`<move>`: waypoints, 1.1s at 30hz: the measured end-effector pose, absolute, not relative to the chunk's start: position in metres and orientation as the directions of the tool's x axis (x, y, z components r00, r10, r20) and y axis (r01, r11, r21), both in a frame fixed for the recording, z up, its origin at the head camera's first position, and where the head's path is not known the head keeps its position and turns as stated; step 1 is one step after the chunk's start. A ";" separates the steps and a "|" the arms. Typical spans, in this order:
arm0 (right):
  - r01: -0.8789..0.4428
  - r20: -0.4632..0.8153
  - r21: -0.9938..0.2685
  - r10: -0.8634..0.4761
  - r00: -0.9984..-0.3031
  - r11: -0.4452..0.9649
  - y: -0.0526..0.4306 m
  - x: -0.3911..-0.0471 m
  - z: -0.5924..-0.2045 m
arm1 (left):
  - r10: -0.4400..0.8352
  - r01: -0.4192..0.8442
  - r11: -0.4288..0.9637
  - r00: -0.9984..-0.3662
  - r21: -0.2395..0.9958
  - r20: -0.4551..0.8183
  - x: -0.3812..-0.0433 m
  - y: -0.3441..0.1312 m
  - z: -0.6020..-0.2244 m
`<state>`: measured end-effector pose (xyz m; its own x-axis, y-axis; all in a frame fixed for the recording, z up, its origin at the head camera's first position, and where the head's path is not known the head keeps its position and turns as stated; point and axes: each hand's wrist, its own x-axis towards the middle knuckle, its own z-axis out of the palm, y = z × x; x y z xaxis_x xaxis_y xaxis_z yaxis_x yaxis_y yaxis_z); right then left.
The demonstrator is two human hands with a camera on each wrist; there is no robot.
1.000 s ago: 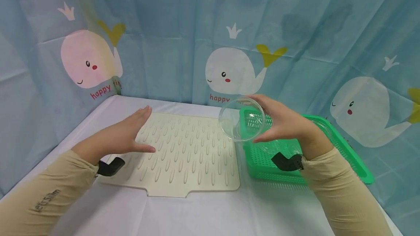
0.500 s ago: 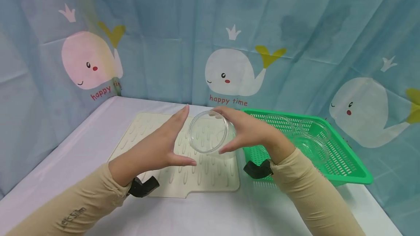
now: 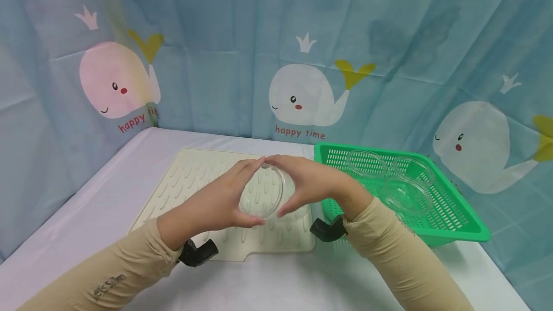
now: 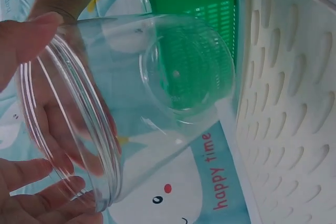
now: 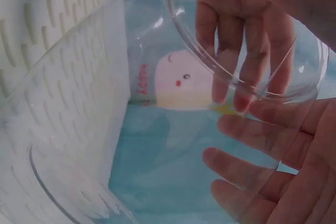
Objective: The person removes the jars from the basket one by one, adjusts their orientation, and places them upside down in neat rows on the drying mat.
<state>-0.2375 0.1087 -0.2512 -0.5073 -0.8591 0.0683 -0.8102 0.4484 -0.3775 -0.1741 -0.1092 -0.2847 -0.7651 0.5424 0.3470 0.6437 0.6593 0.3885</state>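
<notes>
Between my two hands, a round clear plastic bowl (image 3: 261, 192) is held up over the cream mat (image 3: 190, 176), tipped on its side. Its ridged rim faces my left hand (image 3: 209, 200), whose thumb and fingers curl at that rim. From the other side my right hand (image 3: 317, 181) grips the bowl with thumb below and fingers above. In the left wrist view the bowl (image 4: 157, 87) tapers toward a round base, and the right fingers show through its clear wall. The right wrist view also shows the left fingers through the rim opening.
A green perforated basket (image 3: 468, 229) stands to the right of the mat, with several clear round plastic bowls (image 3: 408, 196) in it. White cloth (image 3: 276, 282) covers the table. Behind hangs a blue curtain (image 3: 216, 61) printed with whales.
My right hand has brought the bowl leftward from over the basket to above the mat. My left hand has moved right and closed in on the bowl's rim.
</notes>
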 end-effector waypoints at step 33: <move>-0.387 0.123 -0.880 -0.656 -0.745 0.275 0.131 -0.229 -0.267 | 0.332 0.378 -0.083 -0.862 0.922 0.383 -0.173 -0.158 -0.291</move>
<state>-0.2287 0.1311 -0.2673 -0.7447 -0.6560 0.1228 -0.3870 0.2745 -0.8803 -0.1730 -0.1582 -0.2910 -0.8619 0.3321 0.3831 0.3780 -0.0826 0.9221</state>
